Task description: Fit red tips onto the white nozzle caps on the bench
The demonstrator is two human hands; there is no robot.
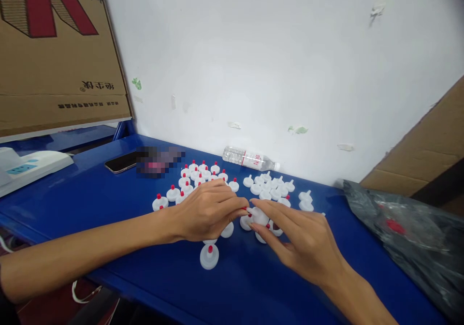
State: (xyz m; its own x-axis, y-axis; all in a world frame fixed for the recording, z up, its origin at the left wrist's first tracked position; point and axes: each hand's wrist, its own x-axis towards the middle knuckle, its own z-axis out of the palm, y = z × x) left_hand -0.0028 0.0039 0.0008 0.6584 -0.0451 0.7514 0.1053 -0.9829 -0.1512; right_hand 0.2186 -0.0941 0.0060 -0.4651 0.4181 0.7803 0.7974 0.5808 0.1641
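Observation:
In the middle of the head view my two hands meet over a blue table point(152, 276). My right hand point(300, 233) pinches a white nozzle cap point(259, 215) by its round base, its spout turned to the left. At that spout, my left hand point(212, 206) closes its fingertips on a small red tip point(244, 208). Behind and below my left hand stand several white caps with red tips point(209, 256). Beyond my right hand lie several white caps with bare spouts point(268, 184). Part of both groups is hidden by my hands.
A clear plastic bottle point(250, 159) lies against the wall. At left are a phone point(121, 162) and a white device point(36, 168), with a large cardboard box point(61, 64) behind. A dark plastic bag point(380, 228) holding a clear bag with red pieces point(395, 227) covers the right side.

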